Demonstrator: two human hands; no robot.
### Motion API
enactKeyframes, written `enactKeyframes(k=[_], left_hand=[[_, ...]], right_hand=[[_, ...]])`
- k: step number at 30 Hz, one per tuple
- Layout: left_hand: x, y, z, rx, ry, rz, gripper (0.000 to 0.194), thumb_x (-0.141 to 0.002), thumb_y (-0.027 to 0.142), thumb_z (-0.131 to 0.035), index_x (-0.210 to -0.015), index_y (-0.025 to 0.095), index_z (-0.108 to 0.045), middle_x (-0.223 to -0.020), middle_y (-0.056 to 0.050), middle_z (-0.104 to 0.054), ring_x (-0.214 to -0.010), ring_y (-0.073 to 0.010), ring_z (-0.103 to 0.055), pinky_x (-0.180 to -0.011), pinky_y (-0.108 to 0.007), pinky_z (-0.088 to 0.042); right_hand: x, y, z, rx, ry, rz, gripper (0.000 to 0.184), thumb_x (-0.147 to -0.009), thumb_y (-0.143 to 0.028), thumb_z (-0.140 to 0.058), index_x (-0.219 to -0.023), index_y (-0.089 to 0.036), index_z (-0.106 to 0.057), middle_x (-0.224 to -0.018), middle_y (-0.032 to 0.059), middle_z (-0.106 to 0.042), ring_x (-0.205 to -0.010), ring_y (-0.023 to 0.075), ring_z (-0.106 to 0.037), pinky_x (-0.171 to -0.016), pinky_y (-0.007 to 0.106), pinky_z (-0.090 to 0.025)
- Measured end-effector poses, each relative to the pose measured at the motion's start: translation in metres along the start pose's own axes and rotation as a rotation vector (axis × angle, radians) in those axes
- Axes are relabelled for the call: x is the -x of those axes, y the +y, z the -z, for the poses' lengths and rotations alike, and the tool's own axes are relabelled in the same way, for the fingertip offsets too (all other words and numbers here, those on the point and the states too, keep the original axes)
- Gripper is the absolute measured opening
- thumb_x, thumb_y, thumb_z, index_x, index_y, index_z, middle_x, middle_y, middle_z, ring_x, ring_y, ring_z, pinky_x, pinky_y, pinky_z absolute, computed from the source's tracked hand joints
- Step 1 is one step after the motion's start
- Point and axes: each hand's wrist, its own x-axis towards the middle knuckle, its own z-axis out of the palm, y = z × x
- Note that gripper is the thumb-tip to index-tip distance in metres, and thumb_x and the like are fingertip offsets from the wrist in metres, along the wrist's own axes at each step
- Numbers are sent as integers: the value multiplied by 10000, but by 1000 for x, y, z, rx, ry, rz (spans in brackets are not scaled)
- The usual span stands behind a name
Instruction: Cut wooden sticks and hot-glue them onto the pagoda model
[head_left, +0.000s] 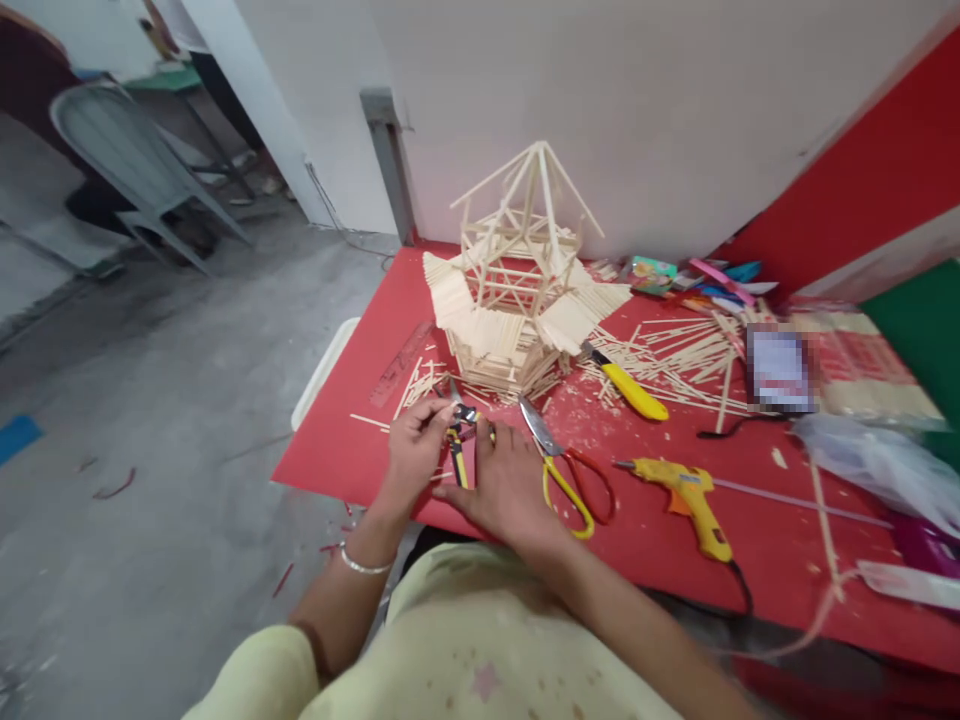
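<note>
My left hand (417,447) is closed in a pinch beside the jaws of a small pair of cutting pliers (459,455); whatever its fingertips hold is too small to make out. My right hand (514,485) wraps the black-and-yellow handles of the pliers, thumb low and fingers over the far handle. Just beyond the hands stands a model house (517,270) of thin wooden sticks, with an open roof frame and slatted panels. Scissors (561,465) with one yellow and one red handle lie right of my right hand. Loose sticks (420,385) lie near my left hand.
On the red table (337,440) are a clear ruler (403,362), a yellow-handled knife (634,390), a yellow glue gun (686,495) with its cord, a stick pile (675,350) and plastic bags (877,465). A wall stands behind. A chair (127,150) and people are at far left.
</note>
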Motion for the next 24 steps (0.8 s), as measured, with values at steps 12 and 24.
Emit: enactKeyframes(k=[12, 24], left_hand=[[-10, -13, 35, 149, -13, 48, 311, -744, 446, -766, -879, 176, -690, -563, 46, -518, -487, -70, -430, -487, -191, -339], [-12, -12, 30, 187, -29, 26, 268, -796, 415, -735, -892, 174, -668, -591, 42, -509, -490, -65, -414, -477, -189, -335]], right_hand=[[-11, 29, -8, -626, -44, -128, 454, -732, -425, -662, -1147, -241, -659, -905, 76, -678, -822, 243, -603, -780, 373, -483], [39, 8, 11, -1660, -592, -310, 537, -702, -446, -487, -1155, -177, -591, -1095, 168, -664, -1023, 295, -647, -898, 471, -490]])
